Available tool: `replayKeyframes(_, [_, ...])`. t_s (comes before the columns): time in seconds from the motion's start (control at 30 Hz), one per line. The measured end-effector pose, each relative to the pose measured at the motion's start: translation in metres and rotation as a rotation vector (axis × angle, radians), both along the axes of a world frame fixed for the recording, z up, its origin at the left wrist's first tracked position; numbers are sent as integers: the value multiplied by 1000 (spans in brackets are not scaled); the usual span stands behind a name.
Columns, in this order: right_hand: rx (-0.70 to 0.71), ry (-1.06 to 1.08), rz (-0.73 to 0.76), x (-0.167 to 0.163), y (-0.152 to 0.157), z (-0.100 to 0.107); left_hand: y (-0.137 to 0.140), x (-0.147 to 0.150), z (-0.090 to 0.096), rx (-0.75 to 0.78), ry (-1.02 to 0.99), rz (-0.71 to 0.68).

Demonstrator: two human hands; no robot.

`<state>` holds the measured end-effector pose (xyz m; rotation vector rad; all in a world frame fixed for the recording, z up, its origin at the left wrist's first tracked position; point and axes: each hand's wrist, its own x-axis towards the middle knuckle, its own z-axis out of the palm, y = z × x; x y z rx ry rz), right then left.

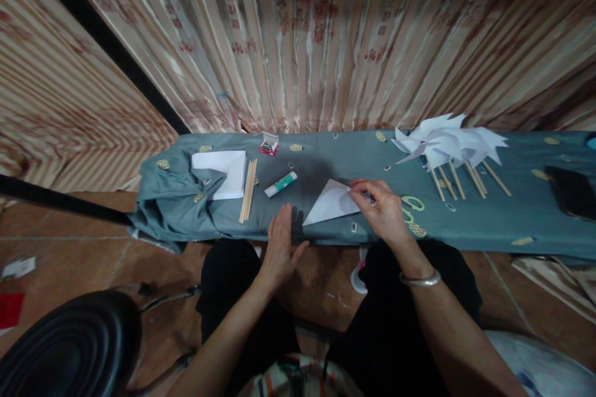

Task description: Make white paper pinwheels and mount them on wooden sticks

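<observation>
A white sheet of paper folded to a triangle (328, 203) lies on the cloth-covered bench in front of me. My right hand (379, 205) pinches its right side between thumb and fingers. My left hand (282, 242) rests at the bench's front edge, left of the paper and apart from it, fingers stretched out and holding nothing. Just beyond it lies a glue stick (280, 184) with a green label. Thin wooden sticks (248, 191) are further left. Green-handled scissors (410, 206) lie beside my right hand, partly hidden by it.
A stack of white paper (233, 175) sits at the left, partly under a cloth fold. A small open box (269, 144) stands at the back. Several paper pinwheels (447, 142) on sticks and a black phone (570, 191) lie right. A black stool (69, 347) stands lower left.
</observation>
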<state>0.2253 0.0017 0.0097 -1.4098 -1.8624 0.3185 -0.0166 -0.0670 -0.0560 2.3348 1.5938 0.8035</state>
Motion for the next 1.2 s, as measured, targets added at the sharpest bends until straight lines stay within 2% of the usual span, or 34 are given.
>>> replayKeyframes(0.17, [106,13,0,7,-16,9,28,-1,11,26,-51,-72])
replayKeyframes(0.33, [240,-76,77,13,-19,2,46,2,17,73,-134,-46])
replayKeyframes(0.43, [276,-162,82,10,-23,-4,46,18,26,125,-70,-119])
replayKeyframes(0.53, [245,-243,81,1,-29,-9,44,39,35,140,-84,-229])
replayKeyframes(0.7, [170,-233,149,-8,-38,-14,46,56,41,171,-182,-270])
replayKeyframes(0.83, [84,-205,171,-10,-41,-14,45,54,46,207,-117,-300])
replayKeyframes(1.0, [-130,-106,239,-6,-37,-12,47,50,52,224,-74,-324])
replayKeyframes(1.1, [-120,-215,279,6,-31,-18,48,37,48,238,-42,-296])
replayKeyframes(1.2, [-135,-391,305,17,-28,-29,44,15,37,270,52,-241])
